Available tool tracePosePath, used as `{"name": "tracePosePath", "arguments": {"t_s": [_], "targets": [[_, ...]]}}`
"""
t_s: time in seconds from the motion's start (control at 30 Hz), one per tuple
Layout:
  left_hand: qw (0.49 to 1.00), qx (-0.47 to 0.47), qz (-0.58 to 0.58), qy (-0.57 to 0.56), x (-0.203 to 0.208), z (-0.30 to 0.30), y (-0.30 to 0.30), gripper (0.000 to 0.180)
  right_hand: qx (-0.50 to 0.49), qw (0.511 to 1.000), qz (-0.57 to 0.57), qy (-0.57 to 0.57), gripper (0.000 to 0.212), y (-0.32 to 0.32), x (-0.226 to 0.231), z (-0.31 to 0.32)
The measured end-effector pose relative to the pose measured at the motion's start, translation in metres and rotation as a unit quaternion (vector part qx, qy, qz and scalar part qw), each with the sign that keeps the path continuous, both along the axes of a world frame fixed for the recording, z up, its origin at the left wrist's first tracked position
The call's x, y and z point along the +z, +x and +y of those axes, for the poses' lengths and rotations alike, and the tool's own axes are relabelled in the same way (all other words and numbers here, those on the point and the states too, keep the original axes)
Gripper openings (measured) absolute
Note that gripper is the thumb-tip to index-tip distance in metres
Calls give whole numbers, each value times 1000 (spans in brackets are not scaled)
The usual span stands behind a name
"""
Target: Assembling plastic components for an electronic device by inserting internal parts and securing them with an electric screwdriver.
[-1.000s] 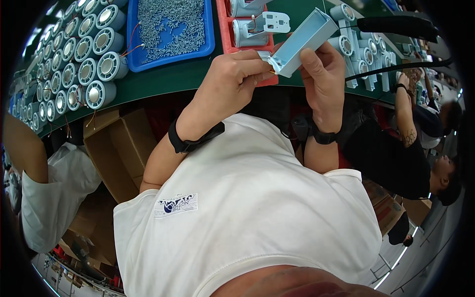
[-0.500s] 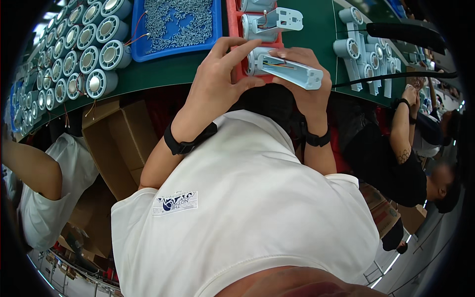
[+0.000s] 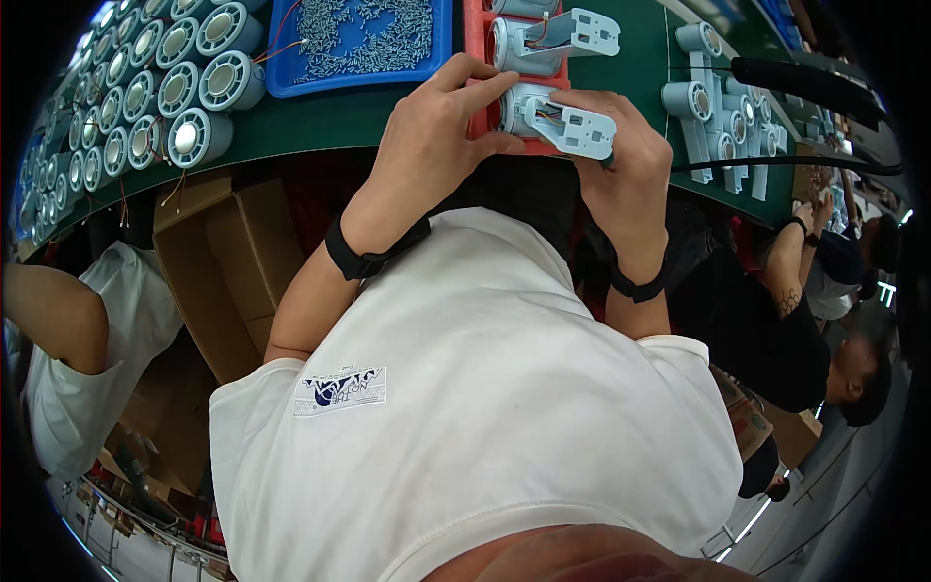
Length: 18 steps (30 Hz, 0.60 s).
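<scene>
A light blue cylindrical motor housing [image 3: 525,109] lies in the near slot of a red holder [image 3: 477,124] at the table's front edge. From its right side sticks out a light blue bracket [image 3: 589,134] with holes in its end plate, and thin wires show where the two meet. My left hand [image 3: 432,131] grips the housing from the left, index finger above and thumb below. Around the bracket's right side curls my right hand [image 3: 626,145], its fingertips partly hidden. A similar housing with a bracket [image 3: 582,34] sits in the slot behind.
A blue tray [image 3: 359,78] of small screws lies left of the holder. Rows of round motors [image 3: 199,136] with loose wires fill the table's left. Finished-looking bracket units [image 3: 722,116] stand at right, near a black cable [image 3: 776,165]. Co-workers sit at both sides.
The bracket has turned, so its holed end plate faces up instead of its long open channel. My right hand has shifted right and rolled with it. My left hand keeps its place at the housing.
</scene>
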<state>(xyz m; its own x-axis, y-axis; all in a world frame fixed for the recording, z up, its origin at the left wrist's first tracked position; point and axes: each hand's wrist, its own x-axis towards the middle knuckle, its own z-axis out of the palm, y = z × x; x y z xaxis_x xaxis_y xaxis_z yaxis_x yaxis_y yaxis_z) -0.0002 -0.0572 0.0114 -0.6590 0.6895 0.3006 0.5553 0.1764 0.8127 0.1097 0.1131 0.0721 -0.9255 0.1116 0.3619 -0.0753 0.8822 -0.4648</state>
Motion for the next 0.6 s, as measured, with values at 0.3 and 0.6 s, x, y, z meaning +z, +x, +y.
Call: {"name": "tracePosePath", "arguments": {"t_s": [0.3, 0.6], "targets": [[1000, 1, 15, 0, -6, 0, 1, 55, 51, 998, -11, -35, 38, -7, 2, -1], [1000, -4, 20, -14, -2, -1, -9, 55, 32, 998, -29, -50, 27, -15, -8, 5]]}}
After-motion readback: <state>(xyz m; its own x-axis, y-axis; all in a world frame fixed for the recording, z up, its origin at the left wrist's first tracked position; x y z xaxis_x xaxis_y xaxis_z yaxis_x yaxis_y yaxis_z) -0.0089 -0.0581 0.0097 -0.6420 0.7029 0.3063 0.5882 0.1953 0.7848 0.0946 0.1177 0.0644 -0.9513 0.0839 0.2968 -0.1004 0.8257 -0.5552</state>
